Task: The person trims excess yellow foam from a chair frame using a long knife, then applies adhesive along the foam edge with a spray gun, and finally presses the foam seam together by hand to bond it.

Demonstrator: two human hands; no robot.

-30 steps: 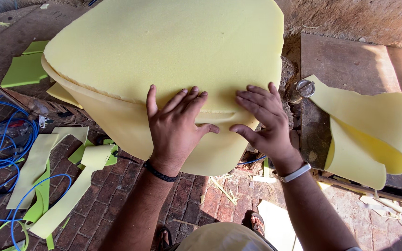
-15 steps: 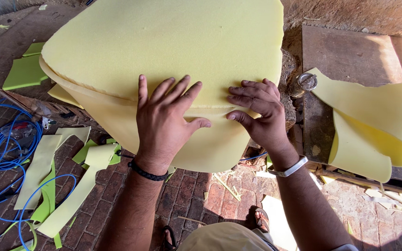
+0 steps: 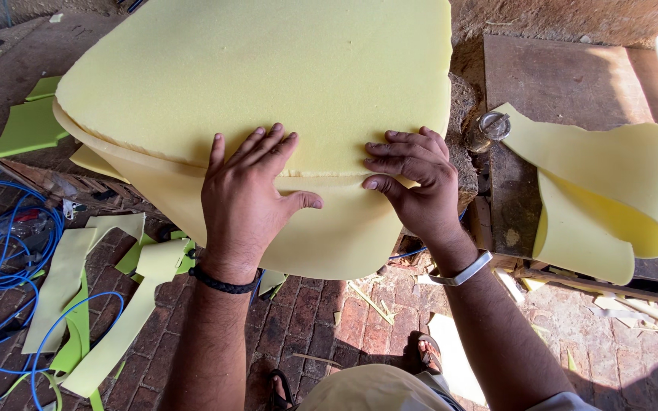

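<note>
Since half a second ago the right hand (image 3: 413, 186) has barely shifted, its fingers curled and pressing at the front edge of the top foam sheet (image 3: 268, 76), while the left hand (image 3: 249, 198) stays flat, fingers spread, across the seam onto the lower foam sheet (image 3: 336, 236). Neither hand clamps anything; both press open-palmed. The stacked yellow foam fills the view from 9 to 1 o'clock, overhanging the brick floor (image 3: 321, 320). At 3 o'clock a curled foam offcut (image 3: 611, 198) lies on a wooden board (image 3: 557, 76); just beside it, toward 2 o'clock, stands a small glass jar (image 3: 489, 131), contents not discernible. Foam strips (image 3: 108, 304) and a blue cable (image 3: 1, 289) lie at 8 o'clock.
</note>
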